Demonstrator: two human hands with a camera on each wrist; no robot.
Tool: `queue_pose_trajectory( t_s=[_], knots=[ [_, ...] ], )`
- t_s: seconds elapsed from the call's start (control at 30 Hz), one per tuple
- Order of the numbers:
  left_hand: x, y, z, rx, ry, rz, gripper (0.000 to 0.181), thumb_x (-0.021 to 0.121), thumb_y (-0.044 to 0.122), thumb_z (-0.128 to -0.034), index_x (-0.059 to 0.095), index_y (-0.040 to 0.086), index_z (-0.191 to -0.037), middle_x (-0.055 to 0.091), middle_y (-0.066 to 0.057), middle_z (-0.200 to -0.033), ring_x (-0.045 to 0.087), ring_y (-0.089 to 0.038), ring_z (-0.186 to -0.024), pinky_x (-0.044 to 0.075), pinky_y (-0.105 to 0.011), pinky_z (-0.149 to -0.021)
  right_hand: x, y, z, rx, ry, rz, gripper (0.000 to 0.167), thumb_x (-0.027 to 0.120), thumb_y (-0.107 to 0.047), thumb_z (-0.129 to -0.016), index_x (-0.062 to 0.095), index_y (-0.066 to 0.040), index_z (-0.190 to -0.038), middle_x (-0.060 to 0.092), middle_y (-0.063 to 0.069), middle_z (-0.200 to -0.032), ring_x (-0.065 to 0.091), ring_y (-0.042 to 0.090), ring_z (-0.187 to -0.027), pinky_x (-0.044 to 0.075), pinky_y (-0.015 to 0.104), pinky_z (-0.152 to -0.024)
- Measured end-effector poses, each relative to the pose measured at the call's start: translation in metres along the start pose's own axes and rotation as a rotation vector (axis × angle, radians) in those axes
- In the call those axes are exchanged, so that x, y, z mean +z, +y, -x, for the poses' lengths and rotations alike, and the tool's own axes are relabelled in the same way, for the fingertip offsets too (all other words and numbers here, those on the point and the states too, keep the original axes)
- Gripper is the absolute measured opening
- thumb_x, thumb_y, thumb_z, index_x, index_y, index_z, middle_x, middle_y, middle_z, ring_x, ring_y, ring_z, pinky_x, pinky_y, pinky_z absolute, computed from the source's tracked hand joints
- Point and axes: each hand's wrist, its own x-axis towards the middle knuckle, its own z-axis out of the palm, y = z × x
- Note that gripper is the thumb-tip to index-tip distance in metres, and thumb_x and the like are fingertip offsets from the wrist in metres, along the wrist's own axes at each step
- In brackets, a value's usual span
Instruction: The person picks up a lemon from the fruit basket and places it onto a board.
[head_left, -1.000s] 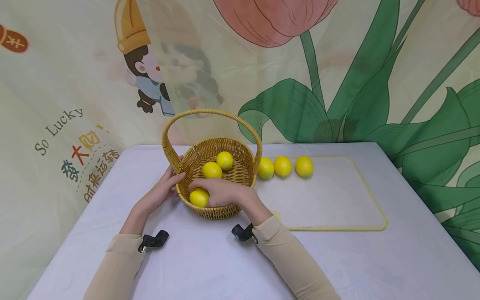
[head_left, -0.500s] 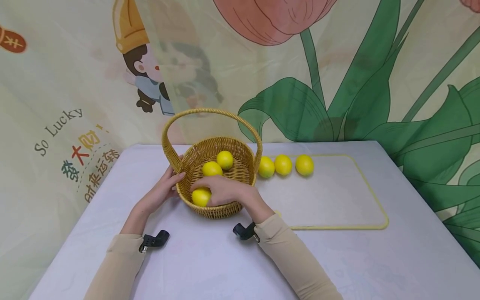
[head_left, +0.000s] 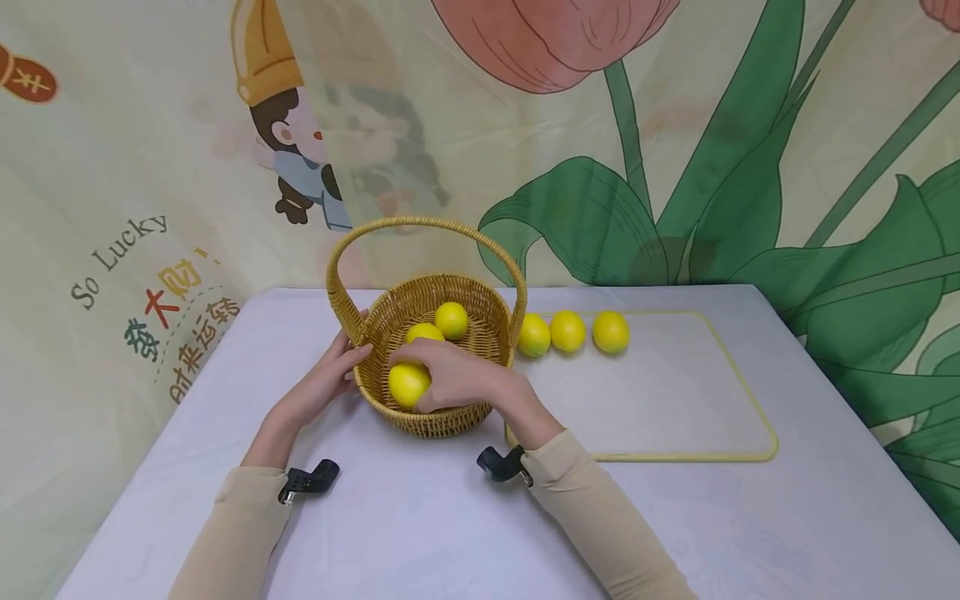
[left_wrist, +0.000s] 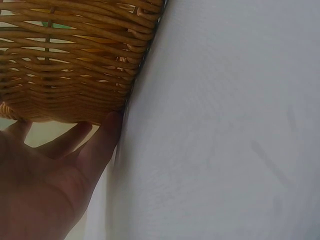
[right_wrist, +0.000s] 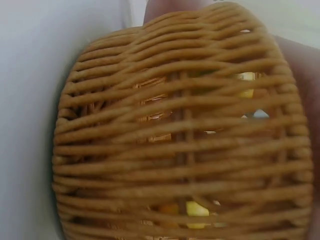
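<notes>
In the head view, a round wicker basket [head_left: 442, 425] with a tall arched handle stands on the table. My left hand [head_left: 318, 387] rests against its left side, its extended fingers and thumb touching the weave, as the left wrist view also shows. Inside the basket, my right hand [head_left: 461, 375] grips a yellow lemon [head_left: 408, 385] between thumb and fingers, near the front rim. Two other lemons lie behind it: one partly covered lemon [head_left: 425, 332] and one farther back [head_left: 452, 320]. In the right wrist view the basket wall [right_wrist: 180, 150] hides most of that hand.
Right of the basket, three lemons [head_left: 567, 332] sit in a row along the back of a pale board [head_left: 645, 400] with a yellow edge. A white cloth covers the table [head_left: 405, 533]. A printed curtain [head_left: 570, 217] hangs just behind.
My right hand has lifted slightly and shifted a little right, carrying the gripped lemon away from the basket's front left wall. My left hand and the basket have stayed put.
</notes>
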Motion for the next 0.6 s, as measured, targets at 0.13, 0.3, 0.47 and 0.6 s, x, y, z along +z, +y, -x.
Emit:
queue_pose_trajectory(
  t_s=[0.13, 0.3, 0.47, 0.6],
  knots=[
    [0.001, 0.0, 0.0, -0.002, 0.003, 0.001, 0.067, 0.042, 0.047, -0.1049, 0.0, 0.043, -0.158, 0.004, -0.004, -0.169, 0.026, -0.036, -0.15, 0.035, -0.058, -0.113, -0.002, -0.001, 0.006, 0.011, 0.027, -0.027, 0.068, 0.071, -0.018, -0.076, 0.052, -0.023, -0.141, 0.053, -0.006, -0.138, 0.051, 0.014, -0.114, 0.048, 0.035, -0.094],
    [0.001, 0.0, 0.001, -0.005, 0.003, 0.001, 0.067, 0.041, 0.047, -0.1049, 0.0, 0.043, -0.158, 0.004, -0.005, -0.169, 0.026, -0.036, -0.15, 0.034, -0.059, -0.114, -0.002, -0.002, 0.01, -0.01, 0.048, -0.018, 0.067, 0.071, -0.02, -0.078, 0.051, -0.024, -0.141, 0.052, -0.006, -0.137, 0.051, 0.013, -0.114, 0.048, 0.034, -0.095],
    [0.001, 0.0, 0.001, -0.01, 0.008, -0.001, 0.067, 0.042, 0.048, -0.1044, 0.0, 0.045, -0.157, 0.003, -0.005, -0.169, 0.025, -0.037, -0.15, 0.034, -0.06, -0.114, -0.006, -0.003, 0.017, -0.023, 0.073, -0.033, 0.067, 0.073, -0.024, -0.078, 0.051, -0.025, -0.142, 0.052, -0.008, -0.139, 0.051, 0.013, -0.119, 0.048, 0.035, -0.097],
    [0.001, 0.001, 0.001, -0.012, 0.013, -0.004, 0.069, 0.042, 0.049, -0.104, -0.001, 0.043, -0.158, 0.002, -0.004, -0.169, 0.025, -0.037, -0.151, 0.033, -0.06, -0.114, -0.011, -0.003, 0.024, -0.029, 0.092, -0.057, 0.067, 0.075, -0.025, -0.077, 0.052, -0.025, -0.14, 0.051, -0.009, -0.142, 0.05, 0.012, -0.123, 0.048, 0.035, -0.099]
  ],
)
